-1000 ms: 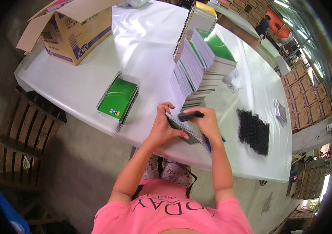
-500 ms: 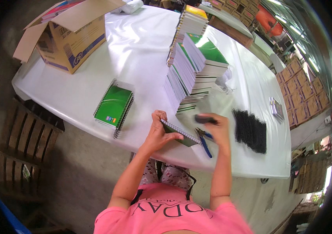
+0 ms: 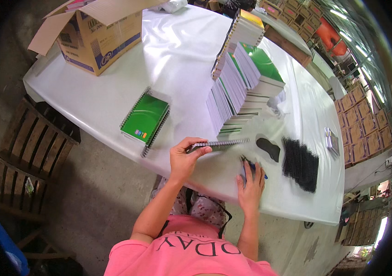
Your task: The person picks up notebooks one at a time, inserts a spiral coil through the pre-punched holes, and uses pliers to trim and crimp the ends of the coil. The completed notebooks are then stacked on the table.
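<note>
While the person in the pink shirt stands at the bench, the left hand has a spiral notebook up near the front edge, thumb and fingers pinching one end of it. It's turned nearly edge-on, coil side up, so I can't really see the cover. The right hand is over at the pliers, fingers stretched out and a bit spread across the blue handles. Can't tell from here whether they're actually pressing on them.

Just past the pliers there's some black thing on the bench, too blurry to make out, and right beside it a big heap of black coils. Off to the person's left sits a little green stack of notebooks, coils showing along both sides. Straight ahead is the tall paper pile, with a yellow-topped bunch at the far end. An open carton, flaps out, takes up the far left, and a small silver packet lies near the right edge.
</note>
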Demonstrator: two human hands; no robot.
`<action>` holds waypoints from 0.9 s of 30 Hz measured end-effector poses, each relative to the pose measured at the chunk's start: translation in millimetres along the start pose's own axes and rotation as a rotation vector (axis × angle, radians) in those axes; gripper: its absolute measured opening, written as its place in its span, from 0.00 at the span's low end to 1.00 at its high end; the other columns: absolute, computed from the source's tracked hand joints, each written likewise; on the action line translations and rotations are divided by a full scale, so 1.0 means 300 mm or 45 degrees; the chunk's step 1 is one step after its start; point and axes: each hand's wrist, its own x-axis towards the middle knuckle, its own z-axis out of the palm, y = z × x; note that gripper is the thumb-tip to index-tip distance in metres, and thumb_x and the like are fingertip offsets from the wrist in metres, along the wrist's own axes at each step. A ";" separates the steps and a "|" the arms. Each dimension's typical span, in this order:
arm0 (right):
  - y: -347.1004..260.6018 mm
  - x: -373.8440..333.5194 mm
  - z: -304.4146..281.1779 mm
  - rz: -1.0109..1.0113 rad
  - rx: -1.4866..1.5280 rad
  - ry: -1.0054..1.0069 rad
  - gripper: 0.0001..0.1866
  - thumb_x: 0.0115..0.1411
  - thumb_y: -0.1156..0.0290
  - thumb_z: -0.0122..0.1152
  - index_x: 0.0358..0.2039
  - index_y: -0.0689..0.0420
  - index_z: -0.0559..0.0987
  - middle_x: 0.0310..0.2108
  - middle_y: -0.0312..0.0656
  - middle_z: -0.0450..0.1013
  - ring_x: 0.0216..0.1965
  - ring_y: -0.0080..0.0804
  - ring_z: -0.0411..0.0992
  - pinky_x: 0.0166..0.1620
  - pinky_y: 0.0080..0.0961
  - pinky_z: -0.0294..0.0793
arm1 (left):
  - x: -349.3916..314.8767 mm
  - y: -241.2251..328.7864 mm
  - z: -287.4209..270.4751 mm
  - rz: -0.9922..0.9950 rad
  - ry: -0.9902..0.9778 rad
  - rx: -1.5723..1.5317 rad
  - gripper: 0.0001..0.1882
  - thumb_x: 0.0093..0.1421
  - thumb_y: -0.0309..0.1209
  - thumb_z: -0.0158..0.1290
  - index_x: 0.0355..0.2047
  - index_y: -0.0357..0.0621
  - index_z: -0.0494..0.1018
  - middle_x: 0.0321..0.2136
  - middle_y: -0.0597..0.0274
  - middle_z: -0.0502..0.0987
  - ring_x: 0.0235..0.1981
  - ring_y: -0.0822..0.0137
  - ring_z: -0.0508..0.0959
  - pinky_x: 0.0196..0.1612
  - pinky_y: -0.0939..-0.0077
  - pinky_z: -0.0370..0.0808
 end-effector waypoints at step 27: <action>-0.399 0.002 -0.261 -0.634 0.674 0.238 0.26 0.52 0.62 0.66 0.53 0.42 0.75 0.48 0.45 0.63 0.48 0.43 0.63 0.52 0.40 0.59 | -0.084 0.190 -0.073 0.976 0.163 0.668 0.23 0.39 0.11 0.61 0.38 0.43 0.81 0.31 0.59 0.79 0.31 0.68 0.79 0.33 0.78 0.76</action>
